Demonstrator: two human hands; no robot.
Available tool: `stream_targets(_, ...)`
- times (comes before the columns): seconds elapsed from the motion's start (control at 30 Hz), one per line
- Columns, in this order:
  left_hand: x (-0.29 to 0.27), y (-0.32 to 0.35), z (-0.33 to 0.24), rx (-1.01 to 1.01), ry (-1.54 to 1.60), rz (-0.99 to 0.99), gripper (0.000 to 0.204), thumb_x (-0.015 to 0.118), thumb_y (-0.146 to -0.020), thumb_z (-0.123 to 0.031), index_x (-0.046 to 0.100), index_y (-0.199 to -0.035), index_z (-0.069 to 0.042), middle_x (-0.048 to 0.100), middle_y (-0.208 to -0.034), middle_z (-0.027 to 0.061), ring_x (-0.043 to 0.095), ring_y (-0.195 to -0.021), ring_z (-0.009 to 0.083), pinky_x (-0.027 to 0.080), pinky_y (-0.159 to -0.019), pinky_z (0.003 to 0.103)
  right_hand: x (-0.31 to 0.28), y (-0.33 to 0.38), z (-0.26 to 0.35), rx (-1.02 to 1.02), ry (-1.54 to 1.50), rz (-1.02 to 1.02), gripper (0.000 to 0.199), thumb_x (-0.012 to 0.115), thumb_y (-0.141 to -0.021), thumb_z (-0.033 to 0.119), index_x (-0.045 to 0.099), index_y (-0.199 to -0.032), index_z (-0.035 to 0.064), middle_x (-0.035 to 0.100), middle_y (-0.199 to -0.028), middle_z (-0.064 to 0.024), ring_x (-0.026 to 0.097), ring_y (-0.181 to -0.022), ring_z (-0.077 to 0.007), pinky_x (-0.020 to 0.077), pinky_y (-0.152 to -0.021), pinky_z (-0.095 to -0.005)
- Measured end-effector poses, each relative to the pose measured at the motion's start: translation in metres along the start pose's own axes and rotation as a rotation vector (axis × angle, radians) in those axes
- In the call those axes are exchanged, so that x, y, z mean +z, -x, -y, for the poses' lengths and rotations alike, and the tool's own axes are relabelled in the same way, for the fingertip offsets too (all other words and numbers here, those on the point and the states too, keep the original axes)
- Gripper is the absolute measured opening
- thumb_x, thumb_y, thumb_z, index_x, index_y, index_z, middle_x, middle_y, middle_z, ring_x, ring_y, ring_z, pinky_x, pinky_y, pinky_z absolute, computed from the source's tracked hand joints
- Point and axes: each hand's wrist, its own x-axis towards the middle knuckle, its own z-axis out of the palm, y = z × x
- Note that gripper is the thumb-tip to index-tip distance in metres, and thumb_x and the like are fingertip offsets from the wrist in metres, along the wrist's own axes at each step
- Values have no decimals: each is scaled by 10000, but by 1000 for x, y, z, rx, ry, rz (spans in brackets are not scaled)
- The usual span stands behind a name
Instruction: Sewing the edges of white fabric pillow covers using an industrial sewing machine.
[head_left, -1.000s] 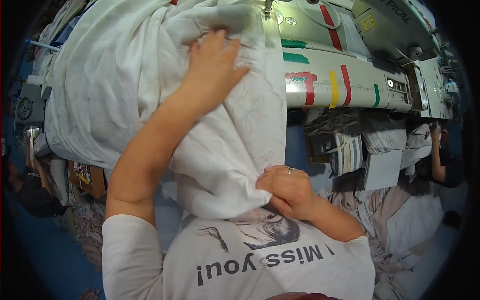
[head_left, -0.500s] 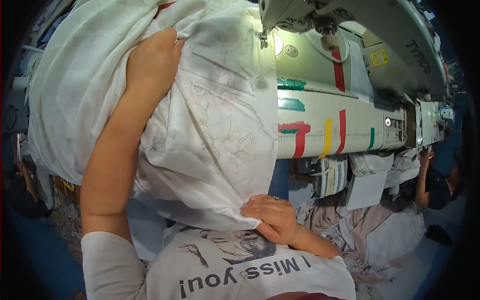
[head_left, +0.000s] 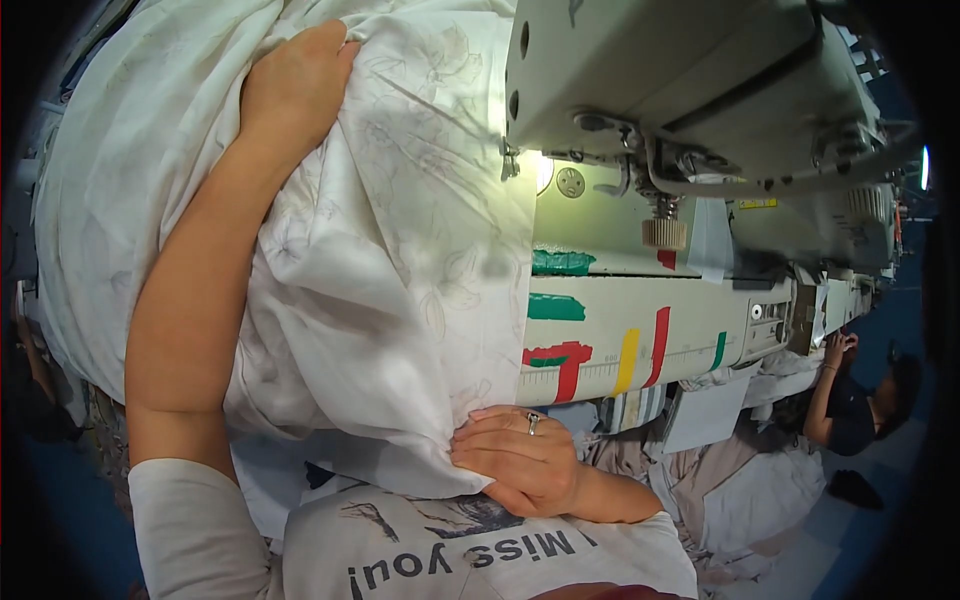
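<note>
A large white cloth with a faint floral print [head_left: 410, 250] lies bunched across the left of the sewing machine bed. Its straight right edge runs beneath the presser foot [head_left: 511, 160] of the sewing machine [head_left: 690, 80]. My left hand [head_left: 296, 85] is closed on gathered folds at the far left, knuckles up. Close to my body, my right hand [head_left: 522, 458], with a ring on one finger, pinches the near corner of the cloth. Between the two hands the fabric sags in loose folds. The needle point is too small to make out.
Red, yellow and green tape strips [head_left: 627, 362] mark the machine bed [head_left: 685, 300] beside a ruler scale. Heaped pale fabric [head_left: 750, 480] lies below at the right, near a white board [head_left: 705, 412]. Another person [head_left: 850, 395] is at the far right; part of one shows far left.
The machine and tape marks sit lower in the picture, and the machine head looks larger, as the view has shifted. Both hands keep their holds on the cloth.
</note>
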Motion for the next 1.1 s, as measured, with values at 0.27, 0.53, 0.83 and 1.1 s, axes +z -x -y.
stream_targets(0.27, 25, -45, 24, 167, -93, -114, 228, 419, -929, -173, 597, -1001, -49, 648, -930, 164, 633, -838, 384, 509, -725, 471, -17, -39, -16, -43, 82, 3, 229, 601, -722, 52, 672, -924, -28, 673, -877, -143, 668, -819, -300, 530, -827, -413)
stream_targets(0.53, 51, -94, 55, 56, -123, -51, 289, 517, -862, -270, 654, -1004, -59, 679, -945, 191, 653, -876, 382, 530, -728, 453, -36, -78, -30, 48, 121, -9, 134, 623, -740, 35, 677, -860, 12, 668, -829, -125, 654, -752, -279, 524, -789, -376)
stream_targets(0.83, 69, -150, 72, 101, -192, -105, 407, 578, -811, -395, 657, -1074, -94, 683, -1030, 174, 659, -937, 354, 530, -775, 423, -55, -98, -52, 150, 27, -66, 132, 592, -807, -12, 649, -925, -31, 676, -864, -109, 625, -781, -252, 493, -820, -346)
stream_targets(1.1, 64, -147, 91, 125, 183, -214, 440, 578, -892, -407, 567, -1131, -38, 653, -1009, 211, 624, -949, 395, 485, -814, 450, -50, -85, -46, 33, 348, -85, 204, 638, -773, -19, 654, -973, 16, 680, -925, -120, 642, -886, -286, 489, -836, -367)
